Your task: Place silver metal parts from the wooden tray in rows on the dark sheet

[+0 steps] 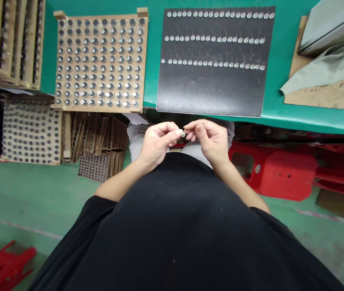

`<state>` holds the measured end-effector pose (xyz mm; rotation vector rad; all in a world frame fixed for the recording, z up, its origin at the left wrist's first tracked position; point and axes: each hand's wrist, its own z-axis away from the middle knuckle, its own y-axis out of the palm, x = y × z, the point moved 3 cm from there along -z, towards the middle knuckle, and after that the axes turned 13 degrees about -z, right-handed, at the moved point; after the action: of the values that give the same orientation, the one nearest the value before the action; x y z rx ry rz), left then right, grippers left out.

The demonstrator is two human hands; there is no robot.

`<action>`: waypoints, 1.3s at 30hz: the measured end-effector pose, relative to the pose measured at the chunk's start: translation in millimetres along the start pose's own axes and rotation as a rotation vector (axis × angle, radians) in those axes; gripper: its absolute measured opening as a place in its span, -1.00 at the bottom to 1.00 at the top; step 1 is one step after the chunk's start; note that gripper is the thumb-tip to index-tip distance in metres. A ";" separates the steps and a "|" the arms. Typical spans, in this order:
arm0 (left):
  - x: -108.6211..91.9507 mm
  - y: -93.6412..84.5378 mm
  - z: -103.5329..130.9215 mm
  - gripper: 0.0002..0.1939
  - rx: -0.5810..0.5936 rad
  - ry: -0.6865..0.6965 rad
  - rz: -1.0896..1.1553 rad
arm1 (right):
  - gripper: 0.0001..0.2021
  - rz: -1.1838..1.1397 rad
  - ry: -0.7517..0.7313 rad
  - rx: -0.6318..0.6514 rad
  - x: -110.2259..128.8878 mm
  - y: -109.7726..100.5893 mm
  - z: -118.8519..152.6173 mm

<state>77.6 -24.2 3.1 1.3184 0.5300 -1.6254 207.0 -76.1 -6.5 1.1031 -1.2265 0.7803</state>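
Over my lap, just off the table's front edge, my left hand (pixel 159 142) pinches a small round metal part (pixel 183 134) between thumb and fingertips. The part is silvery with a bit of green on its face. From the other side my right hand (pixel 210 141) comes close to it, fingers curled and thumb bent in. Whether a thin wire lies between those fingers is too small to tell. Beyond my hands lies a black board (pixel 211 91) with three rows of similar small silvery discs, fine wires showing beside them.
On the green table (pixel 154 48), a wooden tray (pixel 145 60) holds rows of small cylindrical parts, left of the board. More trays (pixel 31 131) are stacked at the far left and below. Cardboard and a grey cloth (pixel 323 66) lie right. A red stool (pixel 287 173) stands under the table.
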 end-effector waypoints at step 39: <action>-48.3 -45.6 -27.1 -0.64 -0.147 0.174 -0.157 | -0.75 0.210 -0.168 0.072 22.0 22.4 -16.8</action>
<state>51.1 37.4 28.6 1.3414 0.8612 -1.5724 196.4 -55.3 20.3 1.1276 -1.4826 0.9103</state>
